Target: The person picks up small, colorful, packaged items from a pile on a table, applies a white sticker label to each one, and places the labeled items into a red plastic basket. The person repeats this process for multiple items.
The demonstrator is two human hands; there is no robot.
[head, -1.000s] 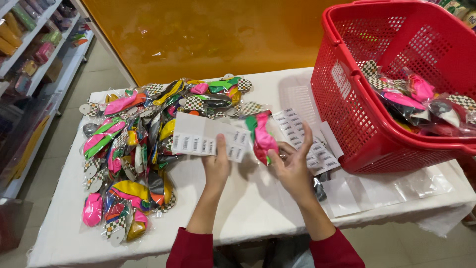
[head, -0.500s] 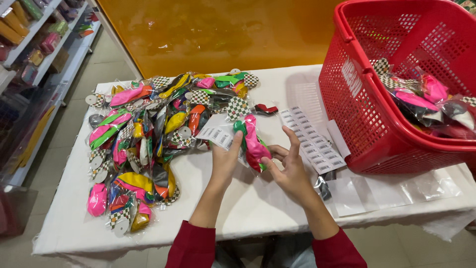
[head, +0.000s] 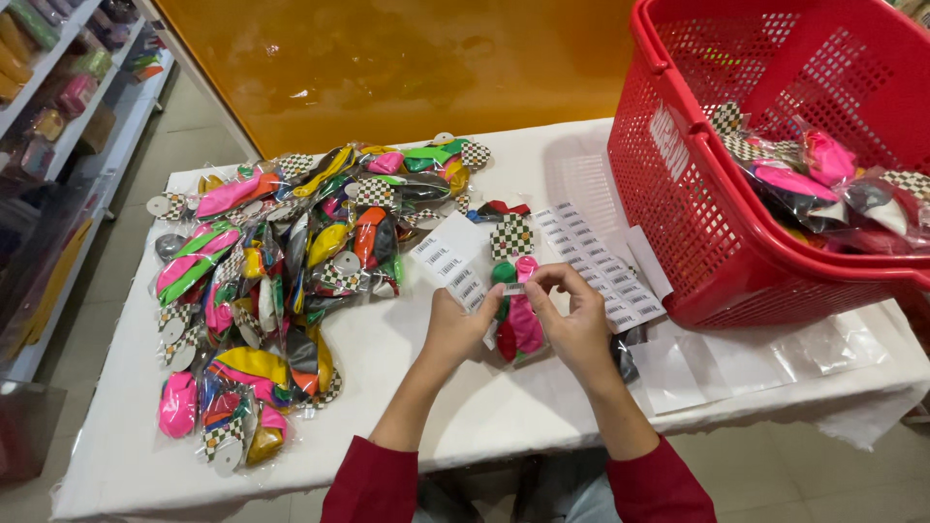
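Note:
A clear packet of balloons (head: pixel 521 315) with a checkered header card lies on the white table (head: pixel 484 416) between my hands. My left hand (head: pixel 455 324) holds a white sheet of barcode stickers (head: pixel 448 260) against the packet's left side. My right hand (head: pixel 573 324) pinches a small barcode sticker (head: pixel 513 289) on the packet's top with thumb and fingers. Both sleeves are dark red.
A heap of several balloon packets (head: pixel 281 261) covers the table's left half. A red plastic basket (head: pixel 697 194) at the right holds more packets (head: pixel 823 184). Another sticker sheet (head: pixel 601 261) and clear plastic sheets (head: pixel 775 353) lie beside the basket. Shop shelves (head: pixel 58 87) stand at far left.
My left hand drew the sticker sheet in from over the heap to the packet. My right hand rose to the packet's top and now pinches a small sticker there.

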